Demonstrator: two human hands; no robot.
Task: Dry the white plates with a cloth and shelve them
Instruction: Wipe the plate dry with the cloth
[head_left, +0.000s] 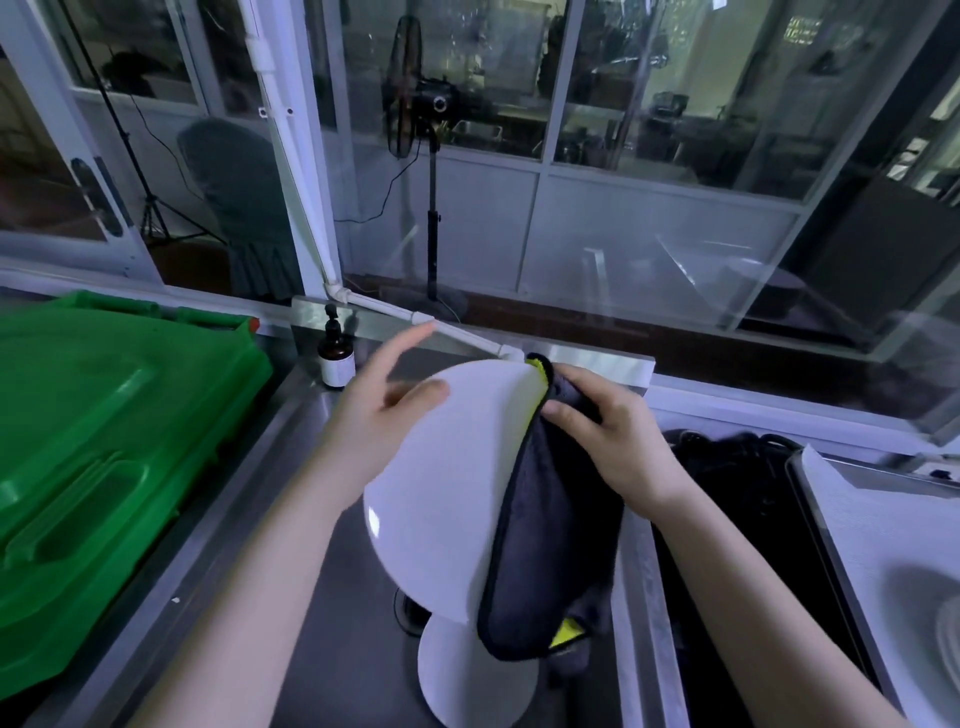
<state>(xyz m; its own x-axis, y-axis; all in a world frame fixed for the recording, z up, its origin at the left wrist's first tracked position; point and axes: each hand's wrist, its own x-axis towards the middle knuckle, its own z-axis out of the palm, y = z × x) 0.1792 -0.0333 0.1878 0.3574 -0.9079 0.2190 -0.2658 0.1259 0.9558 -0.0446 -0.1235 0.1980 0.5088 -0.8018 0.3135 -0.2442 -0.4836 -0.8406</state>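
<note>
White plate (441, 488) held tilted between both hands. Right hand (608, 431) clamps dark cloth (550, 545) over its right rim. Left hand (379, 410) blurred, fingers spread, probably steadying the back. Second plate (478, 670) on steel surface (332, 597) below. Green bin (104, 452) left; brown bottle (336, 353) beyond left hand.

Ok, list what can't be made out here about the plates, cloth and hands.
- Plate, head view: its right side is covered by the cloth.
- Second plate: top hidden by the held plate and cloth, bottom cut off by the frame edge.
- Left hand: motion-blurred, so its grip is unclear.
- Right hand: fingertips buried in the cloth.
- Shelf: not in view.
</note>
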